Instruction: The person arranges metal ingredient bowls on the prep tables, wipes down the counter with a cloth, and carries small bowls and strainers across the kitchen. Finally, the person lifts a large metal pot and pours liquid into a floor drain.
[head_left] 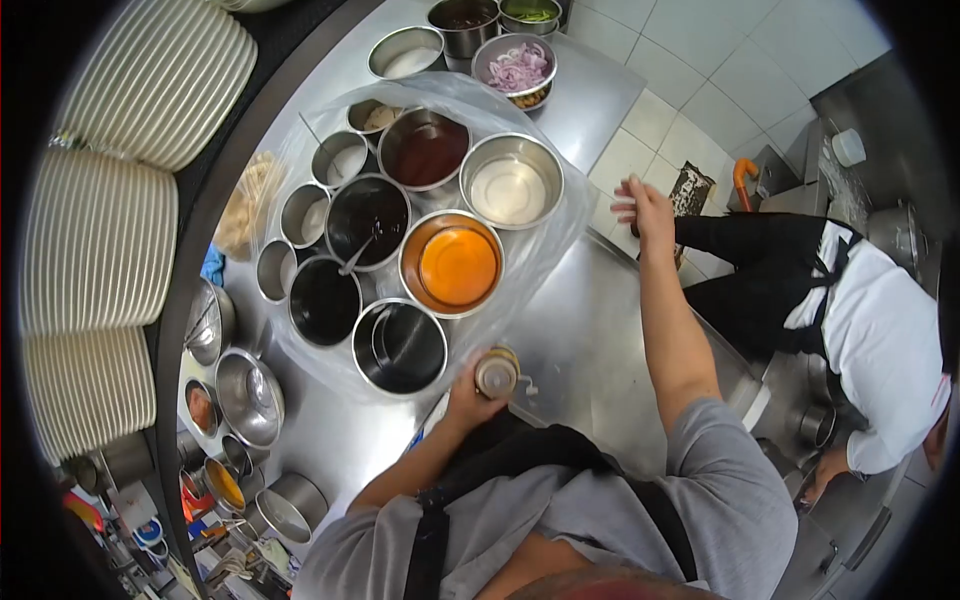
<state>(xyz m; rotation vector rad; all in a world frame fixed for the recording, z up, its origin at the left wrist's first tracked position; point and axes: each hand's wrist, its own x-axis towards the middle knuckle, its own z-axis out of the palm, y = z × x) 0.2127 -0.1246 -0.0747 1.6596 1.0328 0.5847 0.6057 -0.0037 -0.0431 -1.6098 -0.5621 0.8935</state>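
Observation:
My left hand [472, 400] is wrapped round a jar [497, 374] near the counter's front edge. Beside it, a plastic sheet [545, 265] lies under and around several metal pots. Nearest the jar stand a pot of dark liquid [412, 345] and a pot of orange liquid [458, 266]. Behind them are a pot of clear liquid [508, 185] and a pot of dark red sauce [424, 150]. Raised over the counter's right side, my right hand [648, 208] has its fingers apart and holds nothing visible.
White plates [100, 240] are stacked on the left shelf. Metal bowls [249, 397] stand below them. A bowl of sliced onions [517, 68] sits at the back of the counter [600, 90]. At the right, a person in white [870, 320] bends over metal pans.

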